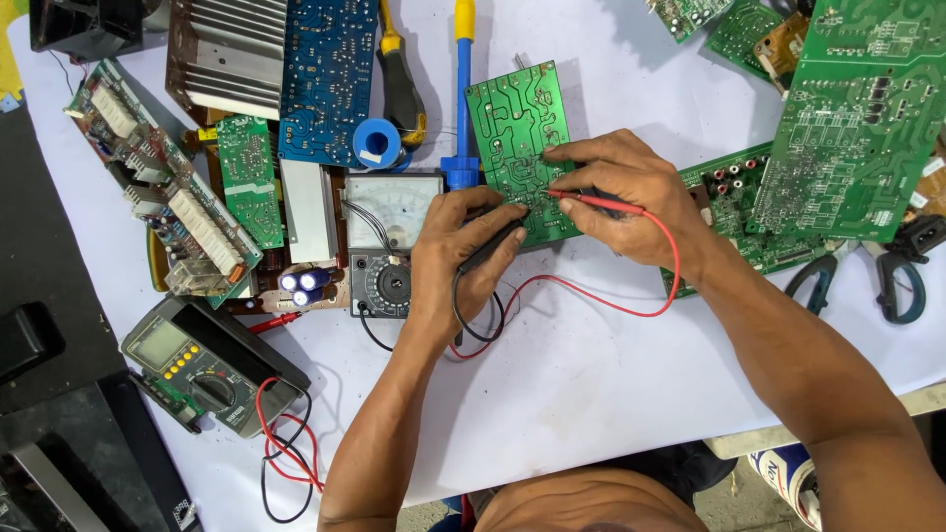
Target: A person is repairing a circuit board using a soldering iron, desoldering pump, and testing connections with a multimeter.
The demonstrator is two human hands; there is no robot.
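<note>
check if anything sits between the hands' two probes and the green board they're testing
Nothing visible does. The left hand holds the black probe and the right hand the red probe, both tips down on the green circuit board. The analog meter sits beside the board, not in the way.

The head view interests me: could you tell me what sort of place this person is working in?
Most likely an electronics repair bench. The left hand and right hand hold black and red test probes on a green circuit board, beside an analog multimeter, a digital multimeter and a solder spool.
</note>
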